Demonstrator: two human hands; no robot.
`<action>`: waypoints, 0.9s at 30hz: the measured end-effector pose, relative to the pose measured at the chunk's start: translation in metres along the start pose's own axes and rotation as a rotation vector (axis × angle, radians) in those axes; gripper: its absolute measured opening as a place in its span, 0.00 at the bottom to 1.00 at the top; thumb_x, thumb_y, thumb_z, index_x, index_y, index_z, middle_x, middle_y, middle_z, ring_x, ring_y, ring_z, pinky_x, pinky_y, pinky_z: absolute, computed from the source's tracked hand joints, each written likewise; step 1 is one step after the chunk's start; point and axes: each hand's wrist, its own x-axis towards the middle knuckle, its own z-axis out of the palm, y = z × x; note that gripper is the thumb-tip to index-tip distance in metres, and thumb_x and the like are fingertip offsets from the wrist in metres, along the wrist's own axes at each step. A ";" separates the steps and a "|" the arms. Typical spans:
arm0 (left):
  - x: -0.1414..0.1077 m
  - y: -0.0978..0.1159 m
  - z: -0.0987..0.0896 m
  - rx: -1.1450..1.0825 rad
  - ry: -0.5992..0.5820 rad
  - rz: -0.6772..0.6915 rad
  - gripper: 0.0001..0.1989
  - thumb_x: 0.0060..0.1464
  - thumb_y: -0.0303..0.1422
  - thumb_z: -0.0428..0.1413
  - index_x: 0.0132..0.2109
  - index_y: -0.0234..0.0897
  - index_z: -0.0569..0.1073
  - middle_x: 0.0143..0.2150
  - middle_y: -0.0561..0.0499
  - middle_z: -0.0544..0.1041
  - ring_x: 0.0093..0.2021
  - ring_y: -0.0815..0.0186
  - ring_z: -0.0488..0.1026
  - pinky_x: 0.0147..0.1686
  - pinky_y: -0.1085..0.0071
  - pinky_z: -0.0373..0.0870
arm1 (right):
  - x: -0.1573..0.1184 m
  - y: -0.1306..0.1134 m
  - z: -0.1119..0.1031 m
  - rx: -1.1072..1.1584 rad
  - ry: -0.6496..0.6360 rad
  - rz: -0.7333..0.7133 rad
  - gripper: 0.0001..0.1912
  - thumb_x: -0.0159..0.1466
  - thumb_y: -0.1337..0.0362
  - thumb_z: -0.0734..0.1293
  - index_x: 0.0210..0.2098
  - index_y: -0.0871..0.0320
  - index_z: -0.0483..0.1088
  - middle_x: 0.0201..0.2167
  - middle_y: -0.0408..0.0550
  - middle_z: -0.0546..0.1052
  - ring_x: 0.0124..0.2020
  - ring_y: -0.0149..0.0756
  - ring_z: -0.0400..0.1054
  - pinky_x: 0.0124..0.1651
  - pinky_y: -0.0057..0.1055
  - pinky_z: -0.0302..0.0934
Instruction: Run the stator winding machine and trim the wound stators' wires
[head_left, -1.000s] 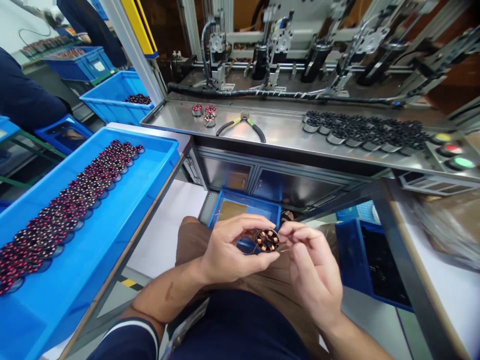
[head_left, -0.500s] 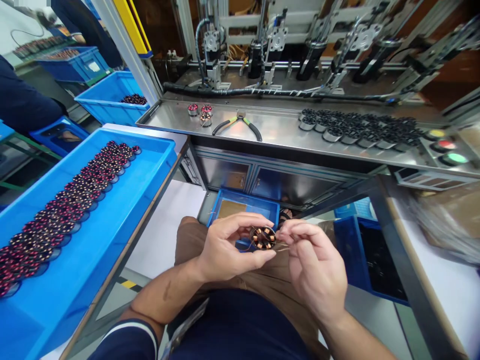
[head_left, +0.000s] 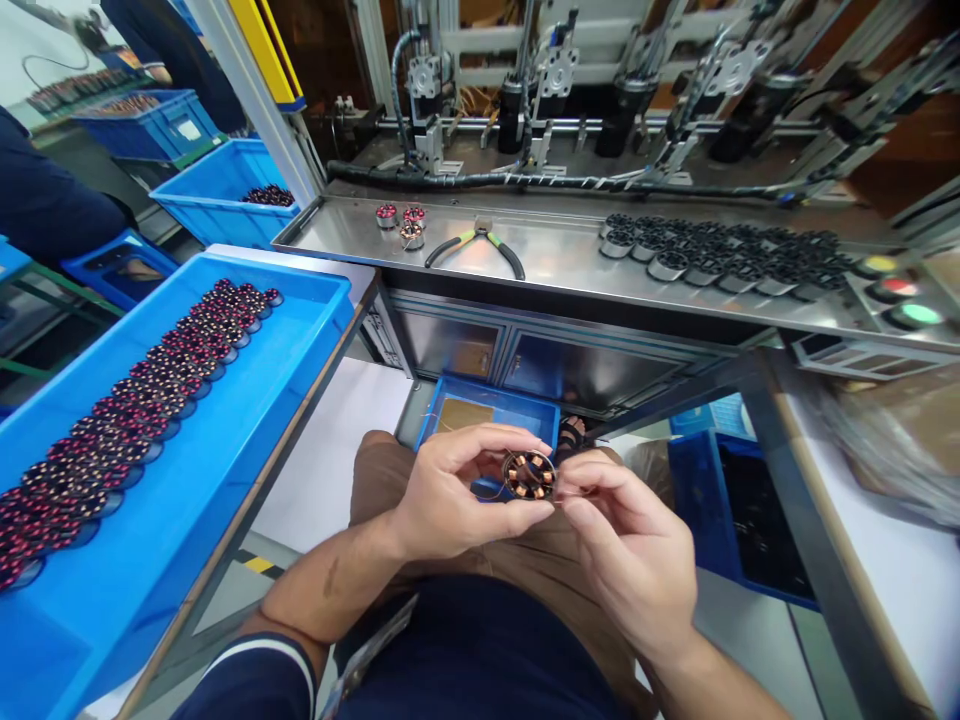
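Note:
My left hand (head_left: 457,495) grips a motor stator (head_left: 529,475) between thumb and fingers, above my lap. The stator is a round ring with copper windings inside, its open face toward me. Loose copper wire trails from it on the left side. At the stator's right edge, my right hand (head_left: 630,530) is closed with thumb and index finger around a thin copper wire (head_left: 576,493). The fingertips partly hide that wire's end.
On the metal ledge (head_left: 555,255) lie cutting pliers (head_left: 480,240), three wound stators (head_left: 405,222) and several dark stators (head_left: 720,255). A blue tray (head_left: 285,330) on my left holds rows of wound stators (head_left: 150,410). Below stands a blue bin (head_left: 517,400). A machine (head_left: 540,90) rises behind the ledge.
My right hand's thumb has come up and its fingers have turned toward the stator's right edge. My left hand and the stator have barely shifted.

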 end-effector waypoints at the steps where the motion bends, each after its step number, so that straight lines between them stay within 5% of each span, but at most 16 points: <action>1: 0.000 0.000 0.000 0.006 -0.007 0.000 0.22 0.43 0.25 0.70 0.48 0.36 0.79 0.46 0.43 0.83 0.44 0.61 0.81 0.44 0.70 0.80 | 0.000 0.000 0.000 0.000 -0.009 -0.008 0.03 0.65 0.69 0.69 0.37 0.54 0.75 0.33 0.46 0.74 0.36 0.34 0.70 0.37 0.30 0.66; 15: 0.003 0.003 0.004 -0.033 0.015 0.015 0.22 0.41 0.22 0.67 0.47 0.35 0.79 0.45 0.43 0.82 0.43 0.62 0.80 0.42 0.71 0.80 | -0.003 -0.003 -0.006 -0.140 -0.001 -0.115 0.07 0.66 0.73 0.67 0.37 0.55 0.73 0.33 0.47 0.75 0.38 0.36 0.70 0.38 0.32 0.64; 22: 0.003 0.004 0.005 -0.090 -0.021 0.021 0.21 0.39 0.21 0.65 0.45 0.35 0.78 0.42 0.45 0.83 0.41 0.63 0.81 0.39 0.72 0.80 | 0.009 -0.001 -0.014 -0.255 -0.096 -0.323 0.18 0.62 0.77 0.68 0.49 0.54 0.73 0.39 0.50 0.75 0.42 0.39 0.70 0.42 0.37 0.67; 27: 0.004 0.007 0.005 -0.104 -0.022 0.050 0.22 0.39 0.20 0.65 0.44 0.35 0.78 0.41 0.45 0.83 0.40 0.63 0.81 0.41 0.71 0.80 | 0.012 -0.010 -0.007 -0.268 -0.098 -0.420 0.18 0.60 0.80 0.68 0.44 0.54 0.75 0.34 0.47 0.75 0.37 0.38 0.71 0.40 0.39 0.66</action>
